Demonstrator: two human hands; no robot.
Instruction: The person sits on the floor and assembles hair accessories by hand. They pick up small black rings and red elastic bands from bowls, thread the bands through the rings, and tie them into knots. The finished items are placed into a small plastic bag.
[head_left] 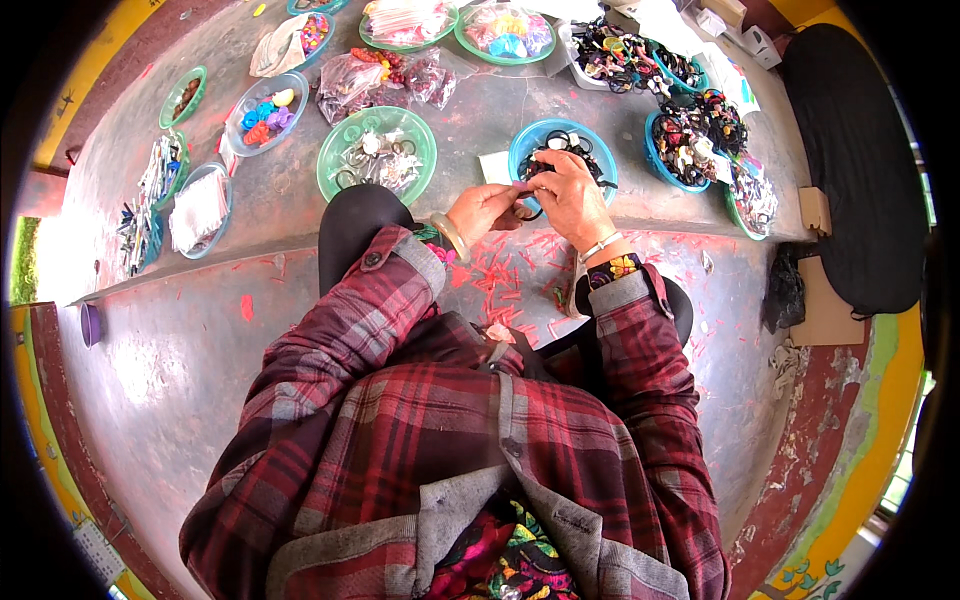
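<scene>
Marks on the white box [762,47], far off at the upper right of the head view, are too small for you to read. Clear packets [385,165] in the green bowl [323,165] glare and overlap, so what they contain is hard to make out. The upper edge cuts off a teal bowl [298,11]. Your right hand [575,200] covers part of the blue bowl [515,150] and its black bands [592,152]. Your own fingers mostly hide a small dark piece [522,187]; its full shape cannot be told. It sits right between your hands, at the meeting fingertips, by the blue bowl's near-left rim as you see it. Your left hand [485,212] is narrowed to a pinch on it from the left; your right hand pinches it from the right. A white card [494,168] lies beside the bowl, and red scraps [492,285] litter the floor [180,345] below your hands.
</scene>
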